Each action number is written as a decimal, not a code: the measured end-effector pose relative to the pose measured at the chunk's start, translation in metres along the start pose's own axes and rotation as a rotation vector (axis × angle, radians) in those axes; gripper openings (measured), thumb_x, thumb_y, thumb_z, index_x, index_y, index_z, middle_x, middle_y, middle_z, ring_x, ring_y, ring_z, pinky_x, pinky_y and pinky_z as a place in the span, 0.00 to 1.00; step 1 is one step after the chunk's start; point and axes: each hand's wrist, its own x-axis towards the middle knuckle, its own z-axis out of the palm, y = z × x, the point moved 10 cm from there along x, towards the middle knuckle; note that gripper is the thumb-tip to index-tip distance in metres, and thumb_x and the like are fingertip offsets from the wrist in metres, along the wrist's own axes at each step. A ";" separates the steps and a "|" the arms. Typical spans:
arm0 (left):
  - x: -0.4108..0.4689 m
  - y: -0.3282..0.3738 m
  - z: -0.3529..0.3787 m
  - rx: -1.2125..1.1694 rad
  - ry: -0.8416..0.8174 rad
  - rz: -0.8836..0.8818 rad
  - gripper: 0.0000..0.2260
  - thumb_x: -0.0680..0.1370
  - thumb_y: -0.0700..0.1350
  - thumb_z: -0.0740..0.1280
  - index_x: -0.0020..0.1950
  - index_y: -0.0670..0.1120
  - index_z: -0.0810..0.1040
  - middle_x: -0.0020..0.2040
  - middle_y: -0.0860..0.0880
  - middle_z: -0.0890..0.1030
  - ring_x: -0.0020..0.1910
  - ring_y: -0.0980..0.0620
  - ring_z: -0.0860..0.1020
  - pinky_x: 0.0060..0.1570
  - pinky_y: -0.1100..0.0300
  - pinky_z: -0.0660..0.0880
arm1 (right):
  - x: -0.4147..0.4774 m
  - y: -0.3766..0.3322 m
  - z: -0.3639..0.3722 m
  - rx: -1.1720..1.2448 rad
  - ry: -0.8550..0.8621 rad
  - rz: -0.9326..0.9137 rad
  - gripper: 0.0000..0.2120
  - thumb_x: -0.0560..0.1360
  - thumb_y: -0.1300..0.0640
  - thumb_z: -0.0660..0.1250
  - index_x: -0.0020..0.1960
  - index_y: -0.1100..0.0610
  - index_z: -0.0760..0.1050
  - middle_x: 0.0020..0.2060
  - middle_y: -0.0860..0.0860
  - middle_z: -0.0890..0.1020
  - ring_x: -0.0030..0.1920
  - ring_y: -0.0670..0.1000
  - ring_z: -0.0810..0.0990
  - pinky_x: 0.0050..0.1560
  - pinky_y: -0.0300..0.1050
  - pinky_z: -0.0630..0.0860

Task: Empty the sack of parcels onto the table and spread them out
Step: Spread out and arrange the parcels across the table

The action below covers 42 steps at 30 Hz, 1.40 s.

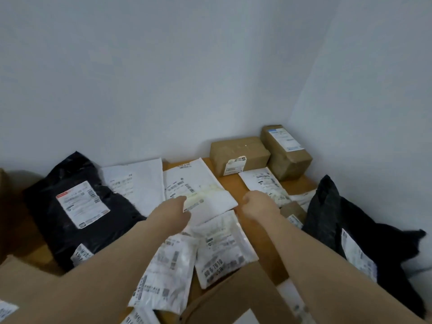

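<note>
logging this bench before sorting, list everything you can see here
white mailers: at least seven, white with printed labels, across the middle and near edge, some overlapping
black bags: two, black with white labels, one left, one right
brown boxes: three, brown, two in the far right corner, a small one right of centre
cardboard: blurred pieces, brown, near edge
table: one, orange-brown, under everything
walls: two, pale grey, meeting behind the boxes
left hand: one, at the left edge of a middle mailer
right hand: one, fingers curled, at that mailer's right corner; grip unclear
</note>
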 end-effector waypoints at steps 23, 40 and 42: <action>0.217 0.076 0.007 -0.646 0.296 -0.323 0.18 0.78 0.52 0.66 0.61 0.41 0.74 0.55 0.41 0.80 0.54 0.40 0.79 0.55 0.47 0.77 | 0.240 -0.009 -0.082 -0.057 -0.091 -0.440 0.50 0.64 0.56 0.79 0.77 0.47 0.54 0.76 0.52 0.51 0.74 0.58 0.59 0.71 0.53 0.63; 0.186 0.083 -0.048 -0.502 0.589 -0.451 0.22 0.81 0.53 0.53 0.67 0.39 0.70 0.62 0.41 0.74 0.60 0.42 0.73 0.51 0.53 0.69 | 0.211 0.004 -0.161 0.115 0.361 -0.426 0.22 0.79 0.57 0.59 0.72 0.55 0.63 0.67 0.58 0.69 0.65 0.58 0.69 0.60 0.51 0.69; 0.168 0.101 -0.058 -0.381 0.754 -0.386 0.21 0.79 0.50 0.58 0.69 0.41 0.66 0.65 0.41 0.69 0.63 0.42 0.68 0.57 0.50 0.69 | 0.209 0.029 -0.176 0.056 0.458 -0.363 0.23 0.76 0.57 0.62 0.70 0.56 0.65 0.65 0.58 0.71 0.66 0.58 0.68 0.64 0.52 0.66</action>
